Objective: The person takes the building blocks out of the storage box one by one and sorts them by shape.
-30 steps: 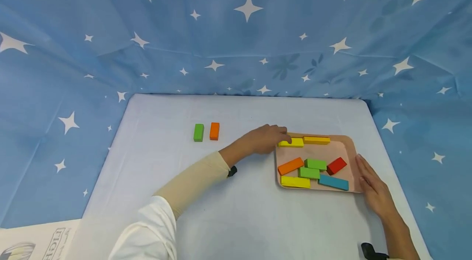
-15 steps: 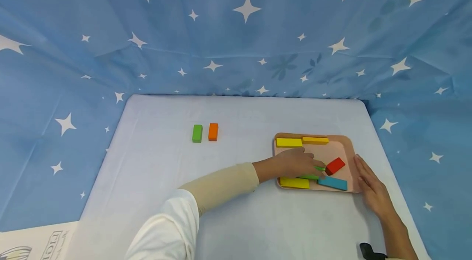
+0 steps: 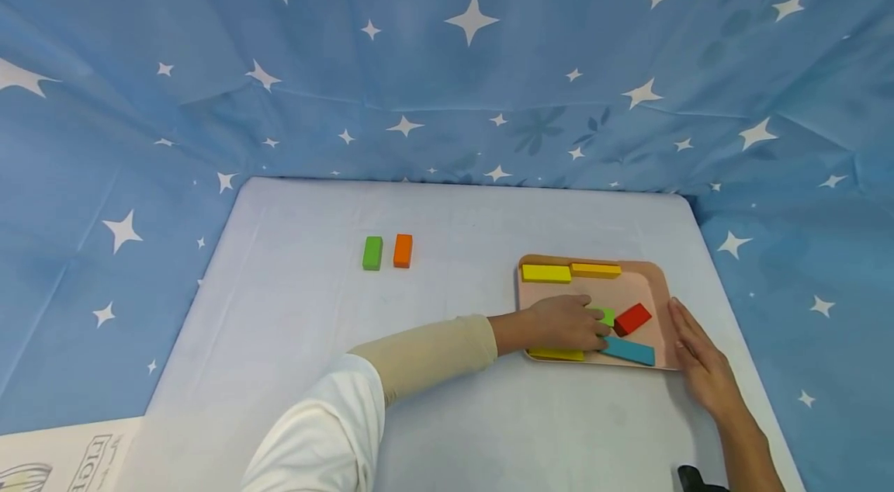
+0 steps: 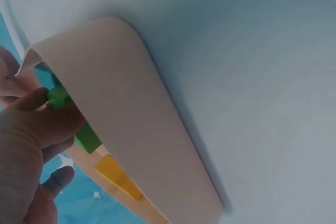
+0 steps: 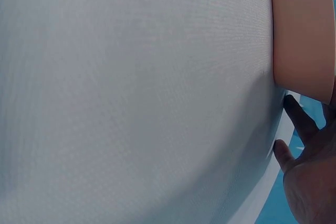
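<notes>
In the head view, my left hand (image 3: pixel 567 323) reaches palm-down into the wooden tray (image 3: pixel 660 282) on the right. Its thumb and fingers pinch a green block (image 4: pixel 86 139), partly covered by the hand in the left wrist view. Another green surface (image 3: pixel 606 316) shows between the fingers in the head view. A red block (image 3: pixel 632 319) and a blue block (image 3: pixel 628 351) lie just right of the fingertips. Nearly straight fingers of my right hand (image 3: pixel 707 360) rest against the tray's right side. The left hand hides some of the blocks beneath it.
Along the tray's far wall lie a yellow block (image 3: pixel 546 274) and a yellow-orange one (image 3: pixel 596 271); another yellow block (image 3: pixel 556 355) lies by the near wall. A green block (image 3: pixel 373 253) and an orange block (image 3: pixel 403 251) stand apart on the white table (image 3: pixel 300 306). A printed sheet (image 3: pixel 63 455) is at lower left.
My left hand left the yellow block at the tray's far left corner, moved nearer and rightward, and now pinches a green block. The right hand stays at the tray's side.
</notes>
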The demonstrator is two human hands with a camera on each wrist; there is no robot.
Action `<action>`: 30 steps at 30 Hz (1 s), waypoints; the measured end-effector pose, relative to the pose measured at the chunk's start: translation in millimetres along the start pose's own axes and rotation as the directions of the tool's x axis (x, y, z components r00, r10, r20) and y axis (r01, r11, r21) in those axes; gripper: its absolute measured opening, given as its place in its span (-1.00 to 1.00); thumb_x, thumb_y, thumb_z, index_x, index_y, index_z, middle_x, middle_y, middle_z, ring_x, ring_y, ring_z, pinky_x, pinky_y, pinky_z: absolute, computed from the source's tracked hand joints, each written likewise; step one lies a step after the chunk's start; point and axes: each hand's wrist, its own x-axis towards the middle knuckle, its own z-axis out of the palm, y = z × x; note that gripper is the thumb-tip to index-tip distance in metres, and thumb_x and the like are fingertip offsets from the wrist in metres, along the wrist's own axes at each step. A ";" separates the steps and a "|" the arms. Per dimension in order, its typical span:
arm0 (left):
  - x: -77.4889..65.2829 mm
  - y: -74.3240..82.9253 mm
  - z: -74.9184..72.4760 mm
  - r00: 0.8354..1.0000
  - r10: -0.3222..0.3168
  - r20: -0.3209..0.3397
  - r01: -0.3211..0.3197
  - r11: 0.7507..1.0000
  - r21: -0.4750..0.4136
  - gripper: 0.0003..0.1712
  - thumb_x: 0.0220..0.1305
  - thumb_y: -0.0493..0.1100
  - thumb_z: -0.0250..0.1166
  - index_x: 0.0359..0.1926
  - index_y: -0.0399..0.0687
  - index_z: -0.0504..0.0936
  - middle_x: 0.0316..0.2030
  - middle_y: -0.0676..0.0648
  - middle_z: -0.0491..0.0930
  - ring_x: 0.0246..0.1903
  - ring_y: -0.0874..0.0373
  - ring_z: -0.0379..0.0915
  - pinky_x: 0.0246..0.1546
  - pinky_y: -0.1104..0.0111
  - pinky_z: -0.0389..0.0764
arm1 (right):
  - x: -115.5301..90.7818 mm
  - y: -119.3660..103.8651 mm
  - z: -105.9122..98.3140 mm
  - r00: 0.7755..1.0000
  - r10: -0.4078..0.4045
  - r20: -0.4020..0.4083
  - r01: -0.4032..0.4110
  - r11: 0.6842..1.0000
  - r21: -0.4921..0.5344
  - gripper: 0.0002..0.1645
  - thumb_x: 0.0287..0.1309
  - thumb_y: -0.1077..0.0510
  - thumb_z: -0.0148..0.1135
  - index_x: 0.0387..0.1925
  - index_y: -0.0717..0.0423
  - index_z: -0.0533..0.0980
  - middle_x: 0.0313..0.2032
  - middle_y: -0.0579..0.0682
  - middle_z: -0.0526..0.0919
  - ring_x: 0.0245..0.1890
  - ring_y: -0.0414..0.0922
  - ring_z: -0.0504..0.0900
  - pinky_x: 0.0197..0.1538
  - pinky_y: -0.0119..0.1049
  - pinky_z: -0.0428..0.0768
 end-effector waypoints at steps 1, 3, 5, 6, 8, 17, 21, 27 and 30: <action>0.0 0.2 0.6 1.000 0.001 -0.008 -0.001 1.000 0.014 -0.45 0.62 0.03 0.08 0.54 0.45 0.33 0.56 0.27 0.22 0.51 0.25 0.16 0.52 0.31 0.21 | -0.2 -0.4 0.3 1.000 0.001 0.000 -0.001 1.000 0.002 -0.30 0.62 0.24 -0.18 0.66 -0.12 0.02 0.66 0.07 0.01 0.58 -0.56 -0.23 0.57 -0.51 -0.30; 0.1 0.4 1.5 1.000 0.003 -0.028 -0.002 0.999 0.041 -0.48 0.62 0.04 0.07 0.51 0.42 0.38 0.55 0.24 0.25 0.46 0.24 0.21 0.42 0.38 0.27 | -0.2 -1.2 0.6 1.000 0.005 0.001 -0.005 1.000 0.005 -0.30 0.62 0.24 -0.18 0.66 -0.12 0.02 0.66 0.07 0.01 0.58 -0.56 -0.24 0.59 -0.47 -0.30; 0.1 0.4 1.6 0.999 0.004 -0.050 -0.001 0.998 0.062 -0.50 0.61 0.04 0.09 0.49 0.40 0.42 0.54 0.21 0.29 0.40 0.23 0.26 0.31 0.42 0.31 | -0.3 -1.9 0.4 1.000 0.009 0.003 -0.009 1.000 0.005 -0.30 0.62 0.24 -0.18 0.66 -0.12 0.02 0.66 0.06 0.00 0.58 -0.56 -0.24 0.61 -0.40 -0.30; 0.2 0.2 1.4 0.998 0.006 -0.060 -0.002 0.998 0.067 -0.51 0.61 0.05 0.10 0.48 0.39 0.44 0.53 0.18 0.30 0.38 0.22 0.29 0.27 0.43 0.33 | -0.4 -2.1 0.1 1.000 0.008 0.003 -0.008 1.000 0.004 -0.30 0.62 0.24 -0.18 0.66 -0.12 0.02 0.66 0.07 0.01 0.58 -0.56 -0.24 0.61 -0.40 -0.29; -0.2 -0.9 -0.6 0.998 0.000 -0.069 0.003 0.999 0.045 -0.50 0.60 0.05 0.12 0.48 0.37 0.45 0.51 0.14 0.32 0.36 0.20 0.31 0.26 0.44 0.34 | -0.2 -2.2 -0.6 1.000 0.006 0.000 -0.006 1.000 0.000 -0.29 0.61 0.25 -0.18 0.66 -0.12 0.02 0.66 0.06 0.01 0.58 -0.55 -0.23 0.61 -0.42 -0.29; -15.2 -12.0 -16.0 0.993 -0.111 -0.038 0.089 0.923 -0.375 -0.32 0.47 -0.08 0.30 0.53 0.40 0.37 0.42 0.08 0.26 0.06 0.29 0.40 0.08 0.66 0.47 | -0.5 -3.4 -1.9 1.000 -0.002 -0.002 0.002 1.000 0.004 -0.29 0.61 0.26 -0.17 0.66 -0.10 0.02 0.66 0.08 0.01 0.53 -0.65 -0.24 0.56 -0.53 -0.29; -24.8 -22.3 -17.2 0.984 -0.178 -0.027 0.147 0.879 -0.454 -0.31 0.47 -0.15 0.30 0.53 0.37 0.38 0.26 0.09 0.25 0.01 0.32 0.33 -0.10 0.73 0.42 | 0.7 -2.9 -2.0 1.000 -0.009 -0.008 0.009 1.000 -0.004 -0.29 0.61 0.27 -0.18 0.65 -0.10 0.02 0.65 0.08 0.02 0.55 -0.62 -0.24 0.53 -0.59 -0.29; -46.1 -45.5 -8.6 0.957 -0.290 -0.032 0.221 0.793 -0.567 -0.30 0.41 -0.18 0.37 0.51 0.25 0.43 0.24 0.07 0.26 0.08 0.32 0.30 -0.07 0.72 0.46 | 1.2 -2.3 -2.0 1.000 -0.007 -0.006 0.007 1.000 -0.007 -0.29 0.61 0.26 -0.18 0.66 -0.12 0.01 0.66 0.07 0.01 0.59 -0.55 -0.23 0.49 -0.66 -0.29; -60.4 -58.2 1.3 0.937 -0.341 -0.071 0.224 0.745 -0.628 -0.33 0.38 -0.22 0.39 0.48 0.14 0.47 0.29 0.03 0.28 0.04 0.29 0.35 -0.02 0.65 0.50 | -1.0 -2.0 -0.8 1.000 0.010 0.002 -0.010 1.000 -0.005 -0.29 0.62 0.25 -0.19 0.66 -0.14 -0.01 0.66 0.04 -0.01 0.59 -0.54 -0.24 0.57 -0.53 -0.31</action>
